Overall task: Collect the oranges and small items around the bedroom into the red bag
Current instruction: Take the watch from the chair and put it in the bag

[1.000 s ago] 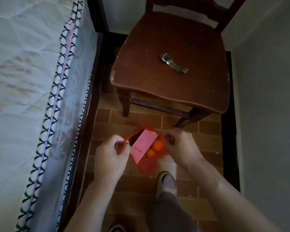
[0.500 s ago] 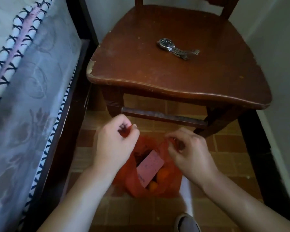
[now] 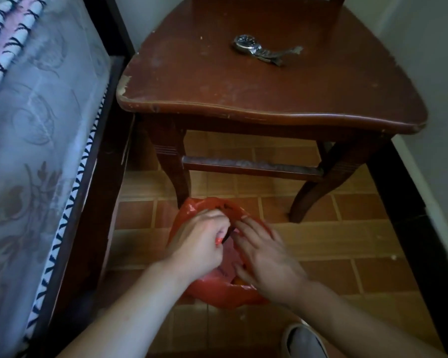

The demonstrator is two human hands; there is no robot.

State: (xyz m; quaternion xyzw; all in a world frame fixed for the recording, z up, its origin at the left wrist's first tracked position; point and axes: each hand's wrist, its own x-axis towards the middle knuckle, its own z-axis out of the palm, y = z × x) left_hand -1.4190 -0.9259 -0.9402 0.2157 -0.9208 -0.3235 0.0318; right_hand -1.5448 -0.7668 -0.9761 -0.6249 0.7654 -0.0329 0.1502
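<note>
The red bag (image 3: 217, 293) sits on the tiled floor just in front of the chair's legs. My left hand (image 3: 199, 244) is curled over its left rim and pinches a bit of the red plastic. My right hand (image 3: 264, 259) lies over the bag's mouth with its fingers stretched out and holds nothing. Between the hands a pink card (image 3: 229, 254) shows inside the bag, and a sliver of an orange (image 3: 237, 281) peeks out below my right hand. A silver wristwatch (image 3: 256, 49) lies on the chair seat, well above both hands.
The brown wooden chair (image 3: 217, 81) stands over the far side of the bag. The bed's mattress (image 3: 36, 125) and its dark frame (image 3: 98, 177) run along the left. A wall (image 3: 437, 99) closes the right side. My shoe (image 3: 305, 342) is at the bottom edge.
Both hands have lowered the bag to the floor and come closer together over its mouth. My right hand has let go of the bag's rim and spread its fingers.
</note>
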